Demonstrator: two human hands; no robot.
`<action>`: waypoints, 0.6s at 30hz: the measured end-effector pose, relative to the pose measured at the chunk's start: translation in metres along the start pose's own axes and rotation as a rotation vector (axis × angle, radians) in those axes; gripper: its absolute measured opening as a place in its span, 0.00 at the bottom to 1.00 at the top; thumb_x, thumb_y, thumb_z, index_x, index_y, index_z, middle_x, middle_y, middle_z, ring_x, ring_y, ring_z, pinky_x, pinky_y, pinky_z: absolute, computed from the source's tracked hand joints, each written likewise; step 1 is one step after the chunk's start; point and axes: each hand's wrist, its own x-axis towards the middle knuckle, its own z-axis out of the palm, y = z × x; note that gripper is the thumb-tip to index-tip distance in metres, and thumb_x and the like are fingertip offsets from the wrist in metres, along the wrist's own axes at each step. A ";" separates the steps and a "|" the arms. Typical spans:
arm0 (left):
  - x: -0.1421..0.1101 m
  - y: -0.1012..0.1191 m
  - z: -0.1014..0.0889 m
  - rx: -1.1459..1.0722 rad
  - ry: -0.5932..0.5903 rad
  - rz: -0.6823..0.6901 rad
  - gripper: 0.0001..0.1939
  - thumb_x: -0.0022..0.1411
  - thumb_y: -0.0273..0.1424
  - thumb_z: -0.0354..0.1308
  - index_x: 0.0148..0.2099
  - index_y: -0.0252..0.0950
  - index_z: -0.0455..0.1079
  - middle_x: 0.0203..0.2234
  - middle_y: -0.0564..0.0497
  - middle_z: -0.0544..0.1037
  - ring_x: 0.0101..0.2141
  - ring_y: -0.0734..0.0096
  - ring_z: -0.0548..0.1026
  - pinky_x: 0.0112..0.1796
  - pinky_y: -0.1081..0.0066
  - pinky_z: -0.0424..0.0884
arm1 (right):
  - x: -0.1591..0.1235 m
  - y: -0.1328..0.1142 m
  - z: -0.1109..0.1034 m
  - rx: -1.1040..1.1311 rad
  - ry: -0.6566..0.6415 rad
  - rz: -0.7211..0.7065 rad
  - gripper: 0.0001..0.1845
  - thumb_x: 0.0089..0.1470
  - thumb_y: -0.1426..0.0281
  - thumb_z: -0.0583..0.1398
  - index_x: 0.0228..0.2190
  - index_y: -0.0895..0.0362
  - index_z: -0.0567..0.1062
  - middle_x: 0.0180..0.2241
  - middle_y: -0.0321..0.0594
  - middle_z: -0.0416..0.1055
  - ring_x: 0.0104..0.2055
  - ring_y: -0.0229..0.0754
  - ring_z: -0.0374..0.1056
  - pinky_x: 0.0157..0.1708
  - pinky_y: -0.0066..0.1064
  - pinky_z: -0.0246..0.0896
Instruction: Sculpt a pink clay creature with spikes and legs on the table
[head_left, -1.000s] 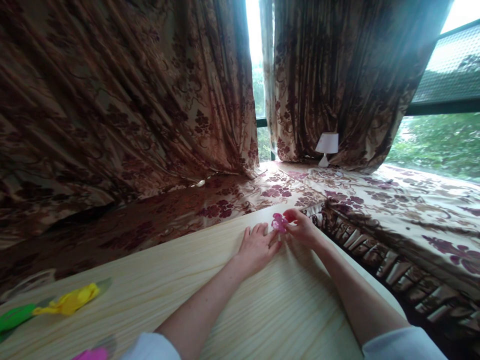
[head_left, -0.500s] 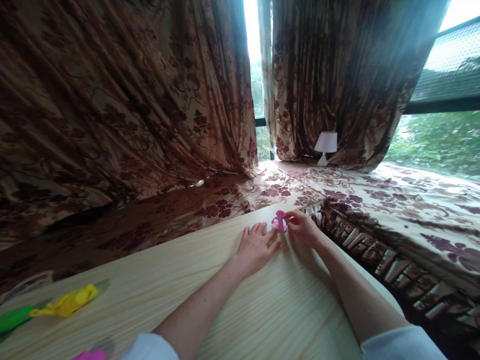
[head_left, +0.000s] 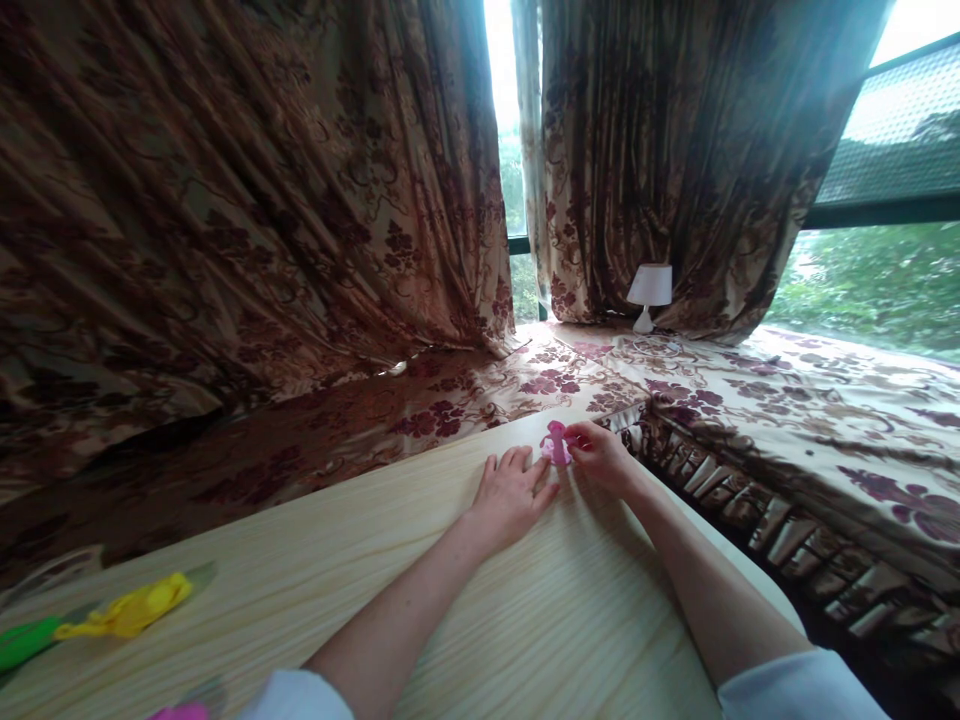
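Note:
A small pink piece [head_left: 556, 442], flat and figure-like with a paler patch at its base, lies near the far corner of the light wood table [head_left: 450, 600]. Its material is too small to tell. My left hand [head_left: 511, 496] rests palm down on the wood with fingers spread, the index fingertip at the piece's left edge. With thumb and fingers together, my right hand [head_left: 600, 455] pinches the right side of the piece.
Yellow [head_left: 135, 607], green [head_left: 28, 640] and magenta [head_left: 180, 712] soft-looking lumps lie at the table's left. Patterned cloth [head_left: 720, 400] covers the ledge beyond, where a white lamp [head_left: 649, 287] stands before curtains [head_left: 300, 180].
Both hands stay almost where they were. My right hand's fingers shift very slightly at the pink piece's edge, and the view moves a little.

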 end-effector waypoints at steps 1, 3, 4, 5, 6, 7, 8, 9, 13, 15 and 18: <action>0.000 0.000 0.000 0.000 0.000 -0.001 0.23 0.65 0.47 0.38 0.59 0.48 0.57 0.54 0.47 0.64 0.54 0.57 0.59 0.52 0.55 0.55 | 0.000 0.000 0.000 0.003 0.001 0.000 0.15 0.59 0.66 0.57 0.47 0.58 0.68 0.46 0.43 0.68 0.42 0.43 0.68 0.40 0.40 0.67; 0.000 0.000 0.000 0.002 0.001 -0.005 0.23 0.65 0.46 0.38 0.59 0.48 0.57 0.54 0.47 0.64 0.54 0.57 0.59 0.52 0.55 0.55 | 0.001 0.000 0.000 0.008 0.001 -0.002 0.15 0.59 0.66 0.57 0.47 0.58 0.68 0.46 0.43 0.68 0.42 0.43 0.68 0.40 0.40 0.67; 0.000 0.001 -0.001 0.002 0.002 -0.006 0.23 0.65 0.46 0.38 0.59 0.48 0.57 0.54 0.47 0.64 0.54 0.57 0.59 0.52 0.55 0.55 | 0.001 0.000 0.000 0.011 0.001 -0.004 0.15 0.59 0.66 0.57 0.47 0.58 0.68 0.46 0.43 0.68 0.42 0.43 0.68 0.39 0.40 0.67; -0.001 0.001 -0.001 0.003 0.002 -0.006 0.23 0.65 0.46 0.38 0.59 0.48 0.57 0.54 0.47 0.64 0.54 0.57 0.59 0.52 0.55 0.55 | 0.001 0.000 0.000 0.013 0.000 -0.006 0.15 0.59 0.66 0.57 0.47 0.58 0.68 0.46 0.43 0.68 0.42 0.43 0.68 0.39 0.40 0.67; -0.001 0.001 -0.001 0.003 0.003 -0.005 0.23 0.65 0.46 0.38 0.59 0.48 0.57 0.54 0.47 0.64 0.54 0.58 0.59 0.52 0.55 0.55 | 0.001 0.000 0.000 0.014 -0.002 -0.007 0.15 0.59 0.66 0.57 0.47 0.58 0.68 0.46 0.43 0.67 0.42 0.43 0.68 0.39 0.40 0.67; -0.001 0.001 -0.001 0.003 0.003 -0.004 0.23 0.65 0.46 0.38 0.59 0.48 0.57 0.54 0.47 0.64 0.54 0.58 0.59 0.52 0.55 0.55 | 0.001 -0.001 -0.001 0.013 -0.004 -0.008 0.16 0.59 0.66 0.57 0.47 0.58 0.68 0.46 0.43 0.68 0.42 0.43 0.68 0.39 0.40 0.67; -0.001 0.001 -0.001 0.003 0.003 -0.003 0.23 0.65 0.46 0.38 0.58 0.48 0.57 0.54 0.47 0.64 0.54 0.58 0.59 0.52 0.55 0.55 | 0.000 -0.001 -0.001 0.012 -0.005 -0.007 0.16 0.59 0.66 0.57 0.47 0.58 0.68 0.46 0.43 0.68 0.42 0.43 0.68 0.39 0.40 0.67; -0.001 0.001 -0.001 0.002 0.001 -0.003 0.23 0.65 0.46 0.38 0.58 0.48 0.57 0.54 0.47 0.64 0.54 0.58 0.59 0.52 0.55 0.55 | 0.000 -0.002 -0.002 0.010 -0.006 -0.006 0.16 0.59 0.66 0.57 0.47 0.58 0.68 0.46 0.43 0.68 0.42 0.43 0.68 0.39 0.40 0.67; -0.001 0.001 -0.001 -0.002 -0.002 -0.007 0.23 0.65 0.47 0.38 0.58 0.48 0.58 0.54 0.47 0.64 0.55 0.58 0.59 0.52 0.56 0.55 | -0.002 -0.005 -0.005 -0.006 -0.011 -0.007 0.16 0.59 0.66 0.57 0.48 0.58 0.67 0.46 0.43 0.68 0.41 0.43 0.69 0.39 0.39 0.67; -0.001 0.001 -0.001 -0.003 -0.001 -0.008 0.23 0.65 0.47 0.38 0.58 0.47 0.57 0.54 0.47 0.64 0.55 0.58 0.59 0.52 0.56 0.55 | -0.002 -0.006 -0.007 -0.018 -0.016 -0.008 0.16 0.59 0.66 0.57 0.48 0.58 0.67 0.46 0.43 0.68 0.41 0.43 0.69 0.39 0.39 0.67; -0.001 0.001 -0.001 -0.004 0.003 -0.010 0.24 0.65 0.47 0.39 0.60 0.46 0.55 0.54 0.46 0.64 0.54 0.58 0.59 0.52 0.56 0.55 | -0.003 -0.007 -0.009 -0.037 -0.031 -0.005 0.16 0.59 0.66 0.57 0.47 0.58 0.68 0.46 0.43 0.68 0.41 0.42 0.69 0.39 0.39 0.67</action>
